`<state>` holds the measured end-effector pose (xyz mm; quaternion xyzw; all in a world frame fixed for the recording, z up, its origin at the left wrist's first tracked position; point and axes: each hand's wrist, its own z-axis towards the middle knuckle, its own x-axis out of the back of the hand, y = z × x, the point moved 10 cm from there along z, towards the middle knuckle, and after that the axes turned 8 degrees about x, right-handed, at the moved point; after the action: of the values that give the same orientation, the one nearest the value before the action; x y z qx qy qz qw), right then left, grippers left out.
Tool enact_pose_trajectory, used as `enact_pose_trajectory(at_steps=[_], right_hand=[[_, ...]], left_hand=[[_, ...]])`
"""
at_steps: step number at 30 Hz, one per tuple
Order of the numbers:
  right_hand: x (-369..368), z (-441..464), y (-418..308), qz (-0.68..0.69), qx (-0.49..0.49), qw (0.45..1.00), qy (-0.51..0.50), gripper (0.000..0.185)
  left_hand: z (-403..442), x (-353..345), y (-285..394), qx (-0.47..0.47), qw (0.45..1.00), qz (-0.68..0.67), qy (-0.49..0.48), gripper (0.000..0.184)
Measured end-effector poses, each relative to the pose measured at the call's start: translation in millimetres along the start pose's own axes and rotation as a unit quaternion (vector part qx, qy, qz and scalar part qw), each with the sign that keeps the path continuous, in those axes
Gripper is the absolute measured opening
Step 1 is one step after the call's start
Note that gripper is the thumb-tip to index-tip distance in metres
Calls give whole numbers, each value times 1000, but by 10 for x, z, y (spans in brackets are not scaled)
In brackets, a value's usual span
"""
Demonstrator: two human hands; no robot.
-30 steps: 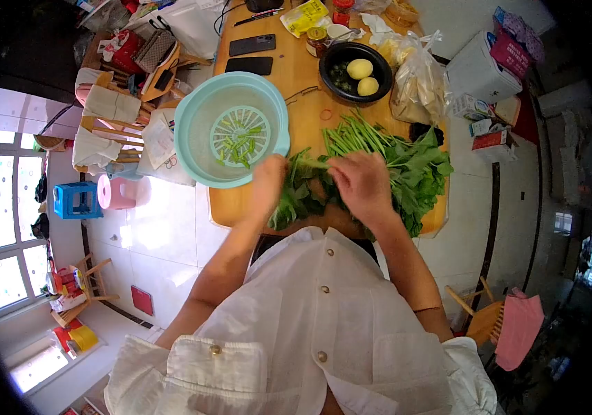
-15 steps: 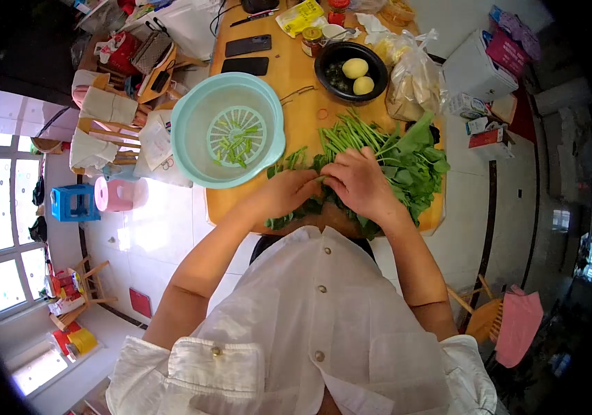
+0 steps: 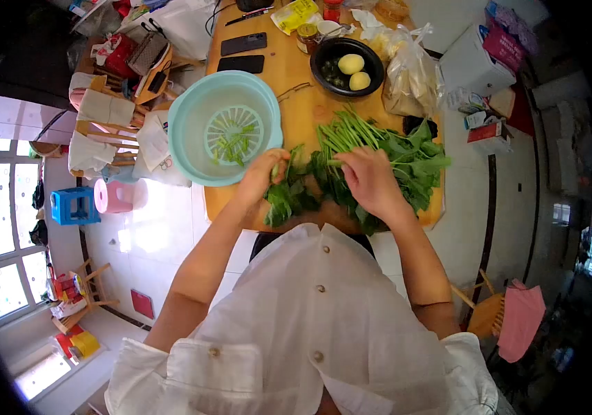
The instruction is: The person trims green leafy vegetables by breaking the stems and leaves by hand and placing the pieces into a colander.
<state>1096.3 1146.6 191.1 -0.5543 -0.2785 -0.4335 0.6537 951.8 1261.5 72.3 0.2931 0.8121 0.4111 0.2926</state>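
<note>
My left hand [image 3: 262, 174] is closed on a small piece of green stem, just off the lower right rim of the teal basin [image 3: 180, 149]. In that basin lie several cut green pieces [image 3: 232, 146] on a slotted disc. My right hand [image 3: 370, 181] pinches a green stem whose end points left. Beneath and beside it spreads a bunch of leafy greens [image 3: 413, 160], its stalks toward the top left. A smaller pile of leaves [image 3: 289, 200] lies between my hands, near the table's front edge.
Behind the greens sit a black bowl [image 3: 324, 84] with two yellow round items and a plastic bag [image 3: 413, 83]. Two dark phones [image 3: 243, 44], a jar [image 3: 307, 39] and a yellow packet [image 3: 294, 15] lie farther back on the wooden table [image 3: 296, 114].
My hands, together half a second ago, are now apart. The left has moved toward the basin; the right stays over the greens. The view has shifted slightly.
</note>
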Motion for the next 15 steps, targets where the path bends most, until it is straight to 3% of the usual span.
enact_pose_trajectory(at_steps=[1,3,7,8,9,11,15], right_hand=[[-72,15,-58,8,37,999,-31,19],[-192,31,-115,40,40,997,-53,24],[-434,20,-148,124,45,986,-102,41],[-409,31,-156,123,46,986,-102,41],[-411,29,-119,143,11,982,-121,35],[-377,14,-59,161,-25,977,-138,30],[-147,31,-50,113,29,986,-118,11]], left_hand=[[-25,-67,60,-1,1000,0,0,19],[-70,-375,5,92,994,-2,-52,28],[-164,-715,74,121,983,56,-126,31],[-137,-787,24,118,960,182,-177,33],[-156,-846,-42,113,919,305,-225,36],[-184,-803,44,91,920,316,-212,35],[-215,-757,150,63,931,283,-220,31]])
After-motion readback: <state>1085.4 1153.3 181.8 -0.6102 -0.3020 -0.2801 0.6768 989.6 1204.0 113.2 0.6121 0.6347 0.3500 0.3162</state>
